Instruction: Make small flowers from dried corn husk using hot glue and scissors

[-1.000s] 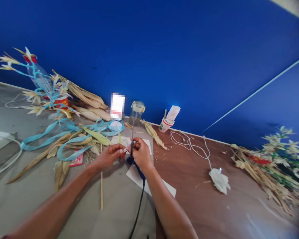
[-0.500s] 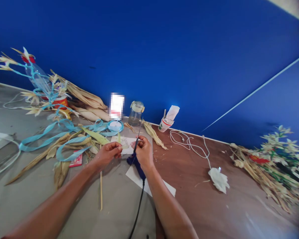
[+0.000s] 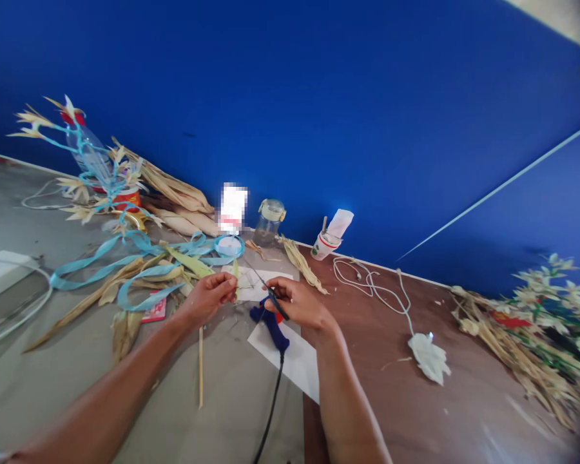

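My left hand (image 3: 212, 290) is closed in a pinch over the grey part of the table, with a small pale piece of corn husk, mostly hidden by the fingers. My right hand (image 3: 299, 301) is wrapped round dark-handled scissors (image 3: 272, 295), whose thin blades point up and left. Just below that hand lies a dark blue glue gun (image 3: 274, 334), its black cord running toward me. White paper sheets (image 3: 304, 367) lie under the gun and behind the hands. Left of my left hand are loose corn husks (image 3: 186, 261) and a looping light-blue ribbon (image 3: 96, 258).
Along the blue wall stand a lidded glass jar (image 3: 269, 222), a paper cup (image 3: 325, 245) and a bottle (image 3: 89, 151) with husk flowers. A white cable (image 3: 391, 303) curls at right near a crumpled white piece (image 3: 430, 359). More dried husks (image 3: 502, 348) lie far right. A thin stick (image 3: 200, 374) lies in front.
My right hand has turned, tilting the scissors from nearly upright to leaning left, and the glue gun shows more. The pale husk piece by my left fingers is less visible. The view has shifted slightly.
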